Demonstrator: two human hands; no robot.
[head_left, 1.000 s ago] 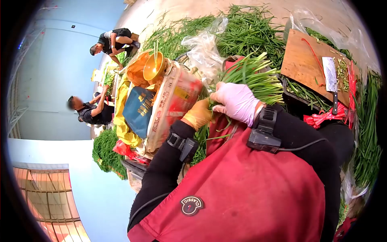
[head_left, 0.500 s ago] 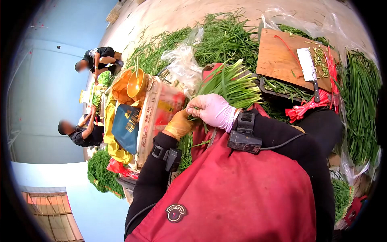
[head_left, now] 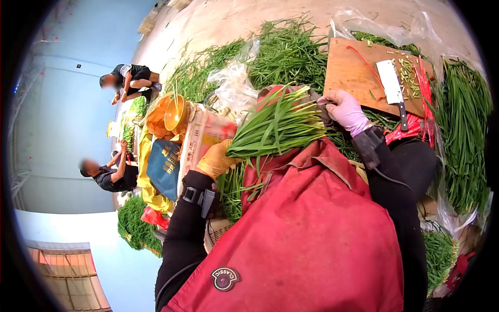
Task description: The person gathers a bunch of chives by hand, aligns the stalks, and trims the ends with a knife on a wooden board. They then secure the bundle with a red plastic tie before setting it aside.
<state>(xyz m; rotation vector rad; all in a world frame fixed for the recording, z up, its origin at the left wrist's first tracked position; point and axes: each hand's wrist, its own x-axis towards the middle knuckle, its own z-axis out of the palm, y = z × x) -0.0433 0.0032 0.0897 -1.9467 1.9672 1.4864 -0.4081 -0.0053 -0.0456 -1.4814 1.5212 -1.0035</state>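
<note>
My left hand [head_left: 215,160], in a yellow-orange glove, is wrapped round the leafy end of a bunch of green stalks [head_left: 278,125]. The bunch lies across my lap with its pale cut ends pointing right. My right hand [head_left: 345,112], in a pale pink glove, is beyond those cut ends, apart from the bunch. Its fingers are pinched together; anything between them is too small to make out. To its right a cleaver [head_left: 390,83] rests on a wooden board [head_left: 345,67], beside chopped stalk ends.
A white crate [head_left: 200,135] with an orange bowl [head_left: 175,114] stands at the left. Loose greens [head_left: 286,57] and clear plastic [head_left: 234,86] lie ahead. Red ties [head_left: 408,129] are by the board, more greens [head_left: 462,135] at far right. Two people [head_left: 130,80] work at the upper left.
My right hand has left my left hand and moved right, past the cut ends. My left hand now grips the bunch's leafy end. The view has shifted.
</note>
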